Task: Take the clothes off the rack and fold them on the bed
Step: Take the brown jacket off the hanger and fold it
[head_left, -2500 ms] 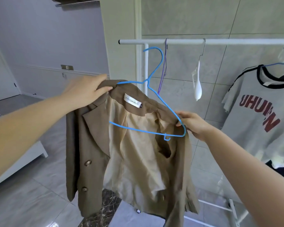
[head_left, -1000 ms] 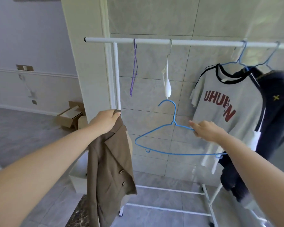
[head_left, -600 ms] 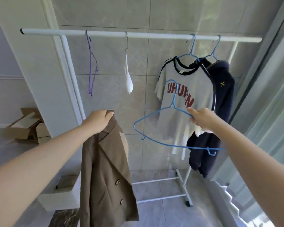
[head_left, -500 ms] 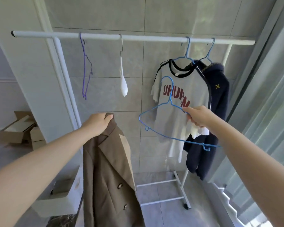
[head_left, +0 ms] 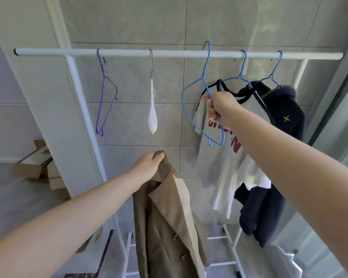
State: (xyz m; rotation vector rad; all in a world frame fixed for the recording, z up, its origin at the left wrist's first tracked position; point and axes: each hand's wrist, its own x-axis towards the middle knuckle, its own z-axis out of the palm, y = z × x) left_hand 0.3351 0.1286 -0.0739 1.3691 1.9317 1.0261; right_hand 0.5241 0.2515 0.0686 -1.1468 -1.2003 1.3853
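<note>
Grey wall tiles back the white rack (head_left: 179, 54). Below its bar, the left hand (head_left: 147, 167) grips the brown jacket (head_left: 169, 221) by the collar, hanging free. At the bar, the right hand (head_left: 221, 109) clutches an empty blue hanger (head_left: 199, 109), its hook over the bar, beside a grey T-shirt (head_left: 221, 161) and navy hoodie (head_left: 279, 121) hanging there.

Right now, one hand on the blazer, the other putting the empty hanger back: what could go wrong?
1. The blue hanger has its hook tip above the rack bar, seemingly not seated; if the right hand lets go early, it may drop.
2. The left hand grips the brown blazer only at the collar; it hangs low and could drag.
3. The hanger could snag the white T-shirt.
</note>
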